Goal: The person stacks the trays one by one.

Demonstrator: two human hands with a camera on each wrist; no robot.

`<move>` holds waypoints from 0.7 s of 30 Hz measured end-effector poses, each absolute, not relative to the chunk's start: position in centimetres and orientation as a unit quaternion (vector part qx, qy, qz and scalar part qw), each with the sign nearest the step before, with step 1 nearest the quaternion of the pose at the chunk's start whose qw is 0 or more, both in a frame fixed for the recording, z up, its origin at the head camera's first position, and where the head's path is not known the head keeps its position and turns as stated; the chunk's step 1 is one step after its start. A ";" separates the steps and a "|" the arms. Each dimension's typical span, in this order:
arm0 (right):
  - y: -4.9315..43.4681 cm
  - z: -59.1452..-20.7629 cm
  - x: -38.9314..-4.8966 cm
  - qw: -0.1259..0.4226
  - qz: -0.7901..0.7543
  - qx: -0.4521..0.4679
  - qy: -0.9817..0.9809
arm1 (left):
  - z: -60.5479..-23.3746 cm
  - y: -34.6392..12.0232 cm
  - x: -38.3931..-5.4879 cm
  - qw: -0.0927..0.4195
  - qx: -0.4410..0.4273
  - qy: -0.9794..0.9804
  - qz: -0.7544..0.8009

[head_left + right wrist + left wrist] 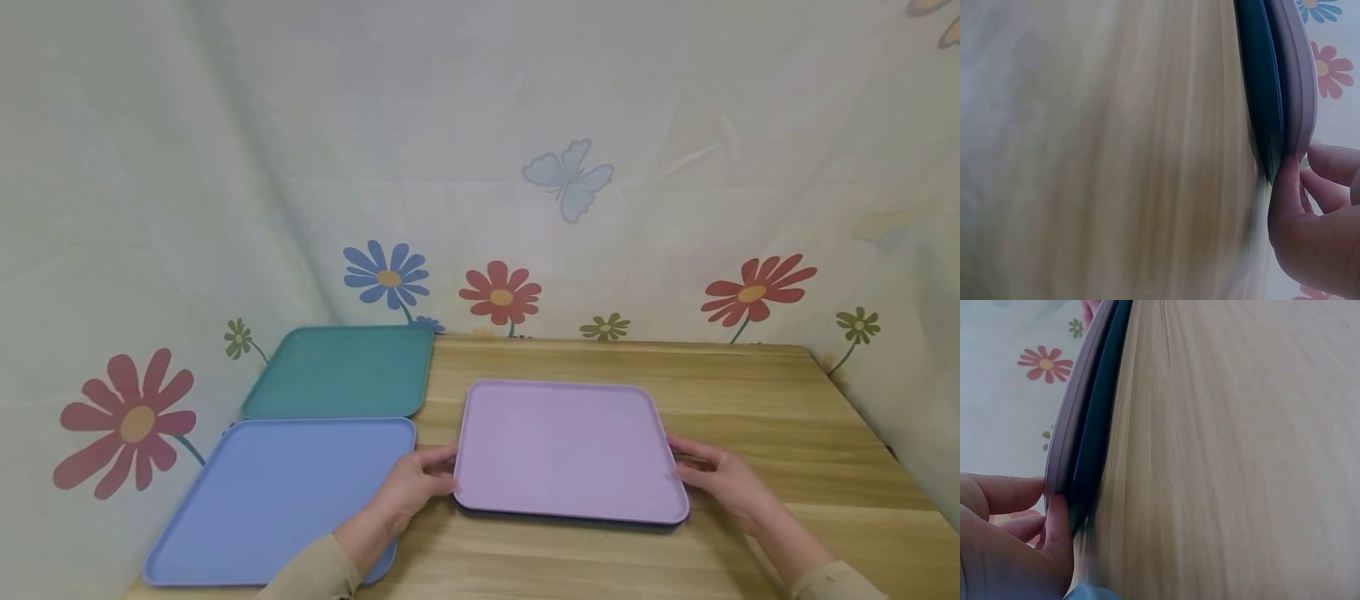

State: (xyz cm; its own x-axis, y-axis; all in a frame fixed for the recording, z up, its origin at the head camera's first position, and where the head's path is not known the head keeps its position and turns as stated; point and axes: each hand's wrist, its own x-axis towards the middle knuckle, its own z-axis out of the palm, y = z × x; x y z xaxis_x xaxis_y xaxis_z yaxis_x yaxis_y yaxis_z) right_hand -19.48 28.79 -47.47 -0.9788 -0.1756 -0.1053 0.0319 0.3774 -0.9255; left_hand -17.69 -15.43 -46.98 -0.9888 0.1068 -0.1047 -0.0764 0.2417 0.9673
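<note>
A lilac tray [568, 450] lies flat, face up, just right of the lower centre of the head view. Beneath it is a dark tray [1095, 425], which shows as a thin strip along the near edge in the head view and as a deep blue-green side in both wrist views. At the left side of the lilac tray, the person's left hand [408, 492] has its thumb and fingers clamped on the rim; at the right side, the right hand [723, 487] pinches the opposite rim in the same way. Whether any fingertip also touches the dark tray cannot be told.

Under the left forearm, in the lower left of the head view, lies a blue tray [285, 492]. A green tray [345, 371] lies just above it in the frame, their facing edges close together. All four trays are on a wood-grain table [787, 417]. Beige sleeves [315, 571] show at the bottom of the frame. A pale cloth [420, 125] fills the top and sides, printed with red, blue and green flowers and a light blue butterfly [570, 179] above centre.
</note>
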 end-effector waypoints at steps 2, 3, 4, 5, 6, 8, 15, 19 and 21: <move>28.8 -47.3 -19.5 0.097 -0.550 -0.037 0.829 | -46.9 -15.3 -17.7 0.074 0.008 0.785 0.615; 28.8 -47.2 -19.5 0.099 -0.545 -0.036 0.832 | -46.8 -15.3 -17.7 0.074 0.007 0.785 0.615; 28.8 -47.1 -19.4 0.101 -0.542 -0.034 0.834 | -46.8 -15.3 -17.6 0.075 0.006 0.785 0.614; 28.8 -47.0 -19.4 0.105 -0.539 -0.033 0.835 | -46.7 -15.3 -17.6 0.075 0.006 0.785 0.614; 28.8 -46.9 -19.3 0.107 -0.534 -0.031 0.838 | -46.7 -15.3 -17.6 0.077 0.006 0.785 0.614; 28.7 -46.7 -19.2 0.111 -0.532 -0.029 0.839 | -46.7 -15.3 -17.5 0.079 0.008 0.784 0.615; 28.6 -46.8 -19.0 0.108 -0.544 -0.035 0.831 | -46.9 -15.4 -17.6 0.079 0.016 0.784 0.616; 28.7 -46.9 -19.0 0.104 -0.546 -0.039 0.831 | -46.9 -15.4 -17.8 0.080 0.010 0.786 0.612; 28.7 -47.0 -19.0 0.102 -0.545 -0.040 0.831 | -47.0 -15.5 -17.9 0.083 0.008 0.787 0.611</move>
State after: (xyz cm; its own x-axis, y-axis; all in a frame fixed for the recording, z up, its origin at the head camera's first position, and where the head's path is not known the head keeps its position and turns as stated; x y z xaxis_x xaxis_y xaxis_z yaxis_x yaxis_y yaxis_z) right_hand -19.02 28.71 -47.00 -0.9759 -0.1781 -0.1257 0.0441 0.4034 -0.9140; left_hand -17.91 -15.47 -46.96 -0.9862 0.1137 -0.1200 -0.0880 0.2530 0.9635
